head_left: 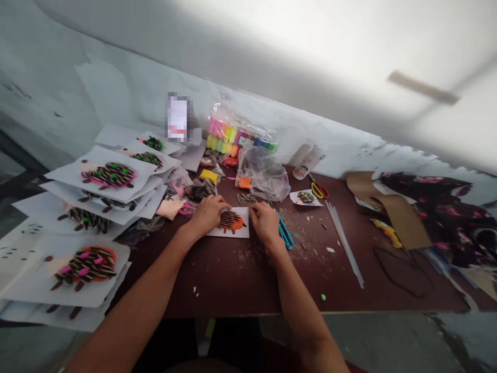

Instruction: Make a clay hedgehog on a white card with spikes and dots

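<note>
Head view: left hand and right hand curl at the hedgehog card, grip closure and hold unclear.

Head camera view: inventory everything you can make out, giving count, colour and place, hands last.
Hedgehog card: one, white and orange, centre
Stacked cards: many, white, left
Small card: one, white, right
Block pack: one, multicoloured, back
Plastic bag: one, clear, back
Packets: at least three, yellow, red, orange, near bag
Striped pieces: many, dark, around centre
Slim tool: one, teal, right of centre
Container: one, white, back
Scissors: one, yellow and red, right
Sticks: several, translucent, right
Second tool: one, yellow, far right
Cardboard: one, brown, far right
Cloth: one, dark floral, far right
Table: one, maroon, beneath
Wall: one, whitish, back
Left hand: one, bare, hedgehog card's left end
Right hand: one, bare, its right end
</note>
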Available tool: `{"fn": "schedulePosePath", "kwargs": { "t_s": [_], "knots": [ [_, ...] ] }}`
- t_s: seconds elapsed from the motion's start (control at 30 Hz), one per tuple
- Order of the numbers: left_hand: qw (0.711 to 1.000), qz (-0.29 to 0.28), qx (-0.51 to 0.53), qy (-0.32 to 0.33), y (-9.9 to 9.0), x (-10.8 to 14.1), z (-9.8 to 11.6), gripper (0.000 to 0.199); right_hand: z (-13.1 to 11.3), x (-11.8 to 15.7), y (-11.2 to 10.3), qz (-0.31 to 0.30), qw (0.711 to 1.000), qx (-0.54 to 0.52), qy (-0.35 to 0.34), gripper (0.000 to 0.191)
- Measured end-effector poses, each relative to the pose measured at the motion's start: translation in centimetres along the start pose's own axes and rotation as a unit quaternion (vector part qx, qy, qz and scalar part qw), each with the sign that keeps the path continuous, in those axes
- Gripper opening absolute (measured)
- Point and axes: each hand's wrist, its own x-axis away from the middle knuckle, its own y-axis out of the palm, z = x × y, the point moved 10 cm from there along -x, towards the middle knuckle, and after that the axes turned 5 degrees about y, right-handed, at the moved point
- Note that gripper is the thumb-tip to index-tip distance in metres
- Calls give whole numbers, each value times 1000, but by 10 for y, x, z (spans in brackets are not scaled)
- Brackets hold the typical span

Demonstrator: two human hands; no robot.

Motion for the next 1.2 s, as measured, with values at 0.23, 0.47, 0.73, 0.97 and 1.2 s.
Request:
{"fn": "schedulePosePath", "kwargs": {
  "t_s": [0.23,0.47,0.73,0.97,1.2],
  "knots": [
    [1000,-1,3,-1,1,-1,-1,45,2,-30,9,-38,996,77,-4,27],
    [1000,-1,3,-2,0,-1,0,44,-8,-50,24,-42,992,116,-36,30],
    [1000,6,2,8,3,-1,-2,44,-1,-43,17,-71,987,142,-13,24],
    [1000,7,2,7,0,0,0,44,9,-32,14,-60,991,116,-1,24],
    [1000,4,0,3,1,0,-1,45,22,-28,-14,36,999,-38,-2,17]
  ]
}}
